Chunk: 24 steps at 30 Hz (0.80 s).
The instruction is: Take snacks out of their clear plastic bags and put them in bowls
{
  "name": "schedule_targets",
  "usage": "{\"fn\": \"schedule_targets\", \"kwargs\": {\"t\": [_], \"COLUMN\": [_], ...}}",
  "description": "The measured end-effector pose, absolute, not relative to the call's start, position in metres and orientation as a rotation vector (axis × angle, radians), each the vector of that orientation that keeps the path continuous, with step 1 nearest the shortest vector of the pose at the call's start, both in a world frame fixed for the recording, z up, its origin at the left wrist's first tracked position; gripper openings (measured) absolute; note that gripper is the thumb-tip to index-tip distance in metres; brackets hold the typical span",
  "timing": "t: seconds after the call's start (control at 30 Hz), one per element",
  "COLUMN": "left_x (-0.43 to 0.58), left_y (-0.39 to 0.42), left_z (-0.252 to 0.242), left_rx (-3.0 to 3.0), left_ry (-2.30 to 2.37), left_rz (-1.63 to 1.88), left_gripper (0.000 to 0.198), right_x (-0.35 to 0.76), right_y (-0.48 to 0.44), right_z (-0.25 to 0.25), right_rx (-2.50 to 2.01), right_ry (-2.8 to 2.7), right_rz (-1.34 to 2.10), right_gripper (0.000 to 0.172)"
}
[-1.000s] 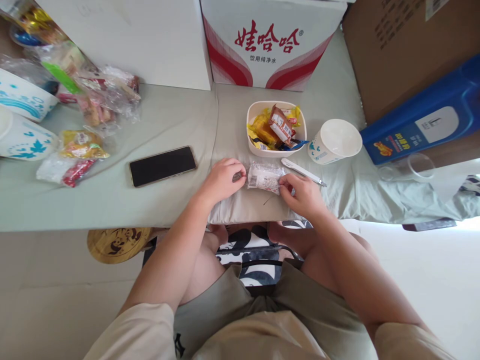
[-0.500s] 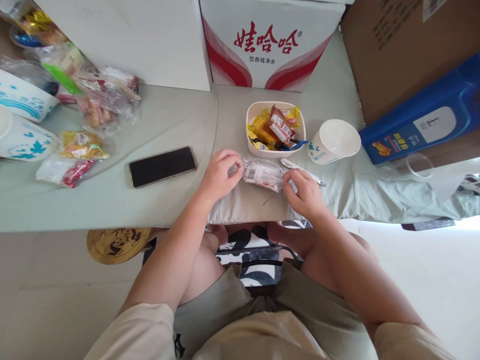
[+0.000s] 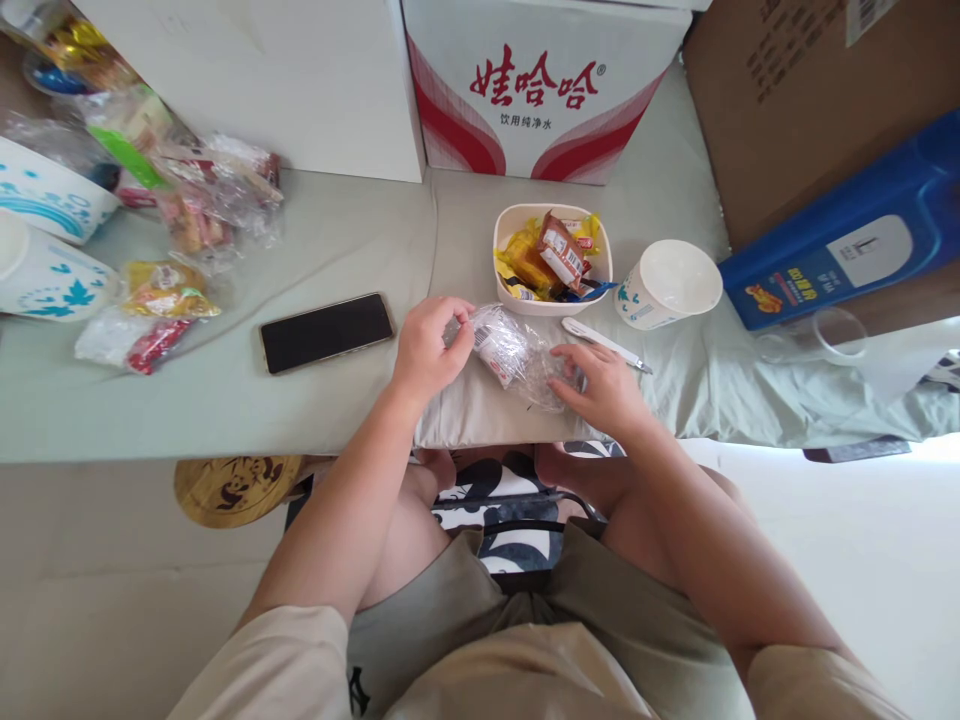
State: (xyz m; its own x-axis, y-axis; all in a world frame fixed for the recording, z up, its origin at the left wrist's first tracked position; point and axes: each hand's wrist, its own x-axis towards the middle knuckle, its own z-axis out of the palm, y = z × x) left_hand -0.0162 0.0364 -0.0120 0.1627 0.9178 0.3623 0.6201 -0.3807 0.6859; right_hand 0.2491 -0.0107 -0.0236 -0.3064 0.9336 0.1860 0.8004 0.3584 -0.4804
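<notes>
My left hand (image 3: 426,347) pinches the left end of a clear snack wrapper (image 3: 514,352) with white and red print, lifted a little off the grey-green cloth on the table (image 3: 337,400). My right hand (image 3: 604,385) grips the wrapper's right end, fingers curled on the crinkled plastic. Just behind the wrapper stands a cream bowl (image 3: 502,288) filled with several wrapped snacks. A white utility knife (image 3: 604,343) lies right of my right hand's fingers.
A black phone (image 3: 327,331) lies left of my left hand. A paper cup (image 3: 669,283) stands right of the bowl. Loose snack packets (image 3: 187,215) and paper bowls (image 3: 37,275) fill the far left. A red-and-white carton (image 3: 536,85), cardboard box and blue bottle (image 3: 847,235) stand behind.
Both hands have lifted and twisted the wrapper; it was flat and taut a second ago and now is crumpled, tilted up at its left end.
</notes>
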Motion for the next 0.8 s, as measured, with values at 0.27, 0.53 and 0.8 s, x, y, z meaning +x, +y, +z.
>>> {"fn": "schedule_targets", "kwargs": {"t": [0.27,0.53,0.8], "left_x": [-0.018,-0.016,-0.01], "left_y": [0.037,0.036,0.017], "left_z": [-0.013,-0.014,0.0], "left_rx": [2.097,2.125,2.148], "left_ry": [1.46,1.291,1.171], "left_rz": [1.025,0.727,0.699], "left_gripper": [0.01,0.019,0.01], "right_x": [0.25,0.248,0.247], "right_y": [-0.013,-0.02,-0.027], "right_z": [-0.012,-0.01,-0.01], "right_rx": [-1.509,-1.406,-1.393], "right_ry": [-1.843,-1.631,-1.591], "right_rz": [0.323,0.375,0.444], "right_gripper": [0.012,0.006,0.01]}}
